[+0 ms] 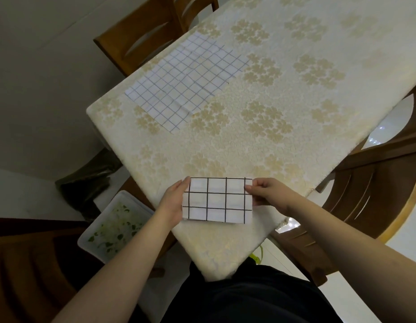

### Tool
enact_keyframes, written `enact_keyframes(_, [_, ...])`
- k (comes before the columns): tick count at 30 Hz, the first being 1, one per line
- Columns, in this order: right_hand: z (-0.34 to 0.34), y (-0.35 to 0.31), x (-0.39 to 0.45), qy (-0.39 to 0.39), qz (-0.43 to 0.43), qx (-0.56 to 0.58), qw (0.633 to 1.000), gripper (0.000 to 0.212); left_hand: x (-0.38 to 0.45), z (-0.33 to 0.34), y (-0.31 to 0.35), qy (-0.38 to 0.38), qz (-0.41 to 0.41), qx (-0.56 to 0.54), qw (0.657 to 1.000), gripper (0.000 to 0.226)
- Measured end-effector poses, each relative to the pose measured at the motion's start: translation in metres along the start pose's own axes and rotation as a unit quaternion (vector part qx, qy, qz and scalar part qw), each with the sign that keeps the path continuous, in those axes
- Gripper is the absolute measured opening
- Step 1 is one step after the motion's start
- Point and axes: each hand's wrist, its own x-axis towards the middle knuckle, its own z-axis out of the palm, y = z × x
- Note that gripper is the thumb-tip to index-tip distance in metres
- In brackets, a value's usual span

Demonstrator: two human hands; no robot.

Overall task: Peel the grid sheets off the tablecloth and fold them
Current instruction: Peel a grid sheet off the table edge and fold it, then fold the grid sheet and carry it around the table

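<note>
A folded white sheet with a bold black grid (pixel 217 200) is held just above the near corner of the cream flowered tablecloth (pixel 272 127). My left hand (pixel 175 201) grips its left edge, thumb on top. My right hand (pixel 267 193) pinches its right edge, fingers curled under. A larger sheet with a thin blue grid (pixel 186 80) lies flat on the tablecloth at the far left, creased and untouched.
Wooden chairs stand at the far left (pixel 141 36) and at the right (pixel 370 194). A white tub of green scraps (pixel 113 222) sits on the floor left of the table, beside a dark bag (pixel 85 180).
</note>
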Motion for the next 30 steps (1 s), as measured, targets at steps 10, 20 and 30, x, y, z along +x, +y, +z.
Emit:
enact_keyframes(10, [0.026, -0.025, -0.035, 0.148, -0.06, 0.043, 0.986, 0.04, -0.065, -0.01, -0.035, -0.08, 0.048, 0.102, 0.99, 0.035])
enact_keyframes(20, [0.079, -0.008, -0.109, 0.102, -0.045, 0.067, 0.992, 0.016, -0.112, -0.045, -0.036, -0.024, 0.102, 0.033, 0.994, 0.024])
enact_keyframes(30, [0.153, 0.013, -0.18, 0.169, -0.084, 0.091, 0.978, 0.016, -0.196, -0.106, -0.07, -0.094, 0.125, 0.076, 0.985, 0.032])
